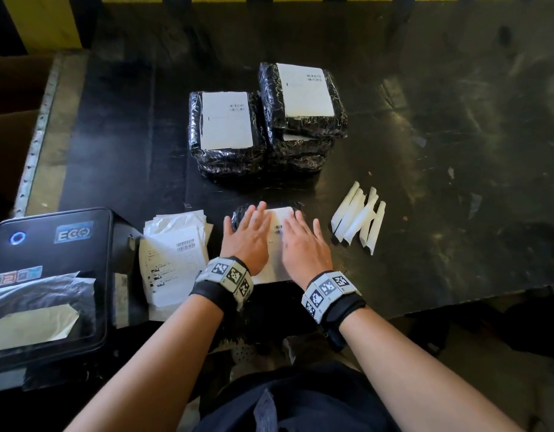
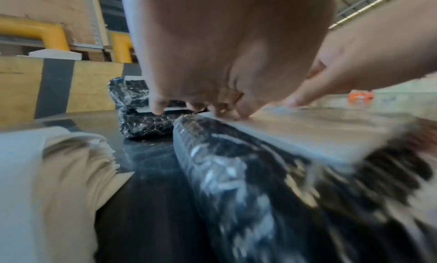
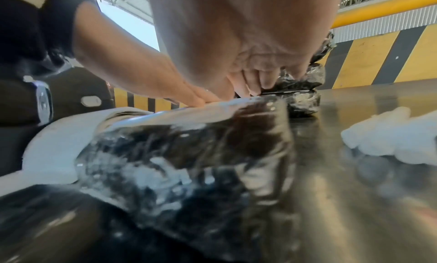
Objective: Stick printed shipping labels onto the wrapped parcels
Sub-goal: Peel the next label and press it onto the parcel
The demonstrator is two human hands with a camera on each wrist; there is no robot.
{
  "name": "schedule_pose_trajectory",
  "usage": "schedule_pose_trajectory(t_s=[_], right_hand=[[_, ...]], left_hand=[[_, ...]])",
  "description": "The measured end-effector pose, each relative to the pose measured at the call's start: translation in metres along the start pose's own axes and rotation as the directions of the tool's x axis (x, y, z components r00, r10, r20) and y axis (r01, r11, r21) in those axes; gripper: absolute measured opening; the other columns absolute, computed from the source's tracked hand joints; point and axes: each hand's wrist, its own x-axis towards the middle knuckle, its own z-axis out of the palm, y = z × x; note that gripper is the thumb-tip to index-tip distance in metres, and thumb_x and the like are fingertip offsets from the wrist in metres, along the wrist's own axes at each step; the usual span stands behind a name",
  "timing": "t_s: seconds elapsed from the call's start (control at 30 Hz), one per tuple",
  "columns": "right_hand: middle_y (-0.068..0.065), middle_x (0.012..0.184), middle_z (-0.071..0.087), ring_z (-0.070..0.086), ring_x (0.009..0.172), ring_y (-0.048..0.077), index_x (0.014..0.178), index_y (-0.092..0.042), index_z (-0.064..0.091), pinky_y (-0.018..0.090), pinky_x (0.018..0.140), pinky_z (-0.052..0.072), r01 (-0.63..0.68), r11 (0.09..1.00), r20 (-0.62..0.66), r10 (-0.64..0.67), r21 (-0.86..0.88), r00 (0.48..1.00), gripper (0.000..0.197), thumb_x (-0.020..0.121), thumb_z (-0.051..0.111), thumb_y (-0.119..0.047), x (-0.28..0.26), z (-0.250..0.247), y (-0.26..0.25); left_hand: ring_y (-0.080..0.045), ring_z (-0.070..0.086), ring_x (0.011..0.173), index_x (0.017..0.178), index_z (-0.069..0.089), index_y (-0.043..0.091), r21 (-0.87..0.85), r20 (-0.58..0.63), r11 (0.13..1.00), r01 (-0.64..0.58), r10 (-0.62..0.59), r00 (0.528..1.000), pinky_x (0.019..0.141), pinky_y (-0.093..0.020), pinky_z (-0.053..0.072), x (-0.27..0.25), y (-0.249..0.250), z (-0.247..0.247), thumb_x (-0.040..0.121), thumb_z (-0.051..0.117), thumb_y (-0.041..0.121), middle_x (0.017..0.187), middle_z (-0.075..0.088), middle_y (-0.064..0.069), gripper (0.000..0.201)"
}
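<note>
A black film-wrapped parcel (image 1: pixel 238 213) lies at the table's near edge with a white shipping label (image 1: pixel 278 219) on its top. My left hand (image 1: pixel 247 232) lies flat on the label's left part, fingers straight. My right hand (image 1: pixel 303 241) lies flat on its right part beside it. The left wrist view shows the parcel (image 2: pixel 236 173) under the label (image 2: pixel 319 132), with fingertips (image 2: pixel 236 112) pressing down. The right wrist view shows the parcel (image 3: pixel 189 145) and both hands on top. Two stacks of labelled parcels (image 1: pixel 227 132) (image 1: pixel 303 101) stand further back.
A black label printer (image 1: pixel 48 275) sits at the near left. A pile of printed sheets (image 1: pixel 172 254) lies between it and my left hand. Several curled white backing strips (image 1: pixel 359 222) lie to the right. The dark table (image 1: pixel 456 151) ends at a yellow-and-black striped barrier (image 1: pixel 51 23).
</note>
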Motion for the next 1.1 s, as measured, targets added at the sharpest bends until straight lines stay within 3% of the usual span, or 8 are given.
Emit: schedule_pose_trajectory(t_s=[0.1,0.33,0.5,0.6,0.73,0.8,0.9,1.1], right_hand=[[-0.003,0.163,0.011,0.004,0.15,0.012,0.154,-0.015,0.016,0.045,0.121,-0.002,0.044,0.999,0.05,-0.043,-0.014,0.998,0.051,0.104,0.02,-0.023,-0.009,0.009,-0.007],[-0.005,0.162,0.013,0.002,0.151,0.02,0.154,-0.025,0.017,0.053,0.12,-0.002,-0.105,0.98,0.036,0.112,-0.166,0.993,0.052,0.103,0.017,-0.037,-0.022,0.004,0.02],[-0.002,0.163,0.011,0.006,0.15,0.019,0.154,-0.027,0.014,0.048,0.121,0.005,-0.249,0.968,0.089,0.248,-0.005,0.965,0.055,0.102,0.015,-0.046,-0.027,0.002,0.032],[-0.001,0.16,0.023,0.03,0.144,0.025,0.155,-0.031,0.009,0.046,0.115,0.028,-0.437,0.833,0.256,0.365,0.338,0.895,0.067,0.097,0.03,-0.058,-0.032,0.003,0.034],[0.005,0.156,0.034,0.034,0.141,0.026,0.153,-0.017,0.022,0.041,0.115,0.028,-0.516,0.697,0.313,0.411,0.497,0.856,0.084,0.088,0.05,-0.063,-0.039,0.004,0.031],[0.009,0.155,0.034,0.034,0.141,0.026,0.15,-0.008,0.027,0.04,0.115,0.028,-0.56,0.638,0.372,0.419,0.529,0.828,0.088,0.086,0.055,-0.062,-0.035,0.003,0.032],[0.014,0.154,0.034,0.037,0.139,0.028,0.148,0.0,0.027,0.042,0.114,0.031,-0.612,0.539,0.457,0.408,0.578,0.79,0.093,0.085,0.059,-0.059,-0.029,0.001,0.034],[0.003,0.131,0.053,0.051,0.118,0.023,0.14,-0.007,0.041,0.03,0.095,0.039,-0.537,0.378,0.402,0.381,0.754,0.833,0.074,0.084,0.068,-0.047,-0.034,0.002,0.029]], left_hand=[[-0.01,-0.011,0.146,0.152,-0.003,0.024,-0.052,-0.021,0.998,-0.043,0.042,0.999,0.116,-0.055,0.0,-0.013,0.003,0.012,0.099,0.022,0.023,0.159,-0.013,0.009,0.059],[-0.009,-0.011,0.146,0.152,0.0,0.027,-0.101,-0.034,0.995,0.004,-0.007,0.999,0.116,-0.059,-0.002,-0.021,-0.005,0.015,0.096,0.025,0.019,0.158,-0.011,0.015,0.062],[-0.009,-0.013,0.146,0.152,0.001,0.029,-0.156,-0.019,0.988,0.008,-0.011,1.0,0.117,-0.056,0.0,-0.031,-0.012,0.023,0.1,0.021,0.037,0.158,-0.015,0.012,0.056],[-0.012,-0.018,0.145,0.151,-0.003,0.03,-0.214,0.029,0.977,0.009,-0.002,1.0,0.117,-0.053,0.004,-0.042,-0.015,0.031,0.099,0.026,0.046,0.157,-0.023,0.009,0.062],[-0.021,-0.017,0.145,0.151,-0.007,0.03,-0.359,0.06,0.931,0.059,-0.04,0.997,0.119,-0.047,0.013,-0.058,-0.013,0.041,0.098,0.036,0.046,0.156,-0.026,0.004,0.07],[-0.03,-0.003,0.146,0.151,-0.005,0.029,-0.473,0.061,0.873,0.119,-0.103,0.993,0.117,-0.045,0.016,-0.063,-0.011,0.043,0.096,0.044,0.042,0.157,-0.019,-0.002,0.075],[-0.031,0.022,0.14,0.151,-0.005,0.031,-0.641,0.129,0.736,0.218,-0.177,0.976,0.115,-0.045,0.027,-0.063,-0.013,0.04,0.093,0.053,0.04,0.153,0.007,-0.011,0.083],[-0.022,0.038,0.13,0.152,0.001,0.023,-0.738,0.135,0.64,0.212,-0.168,0.976,0.108,-0.032,0.031,-0.062,-0.023,0.027,0.091,0.058,0.031,0.145,0.03,-0.011,0.084]])
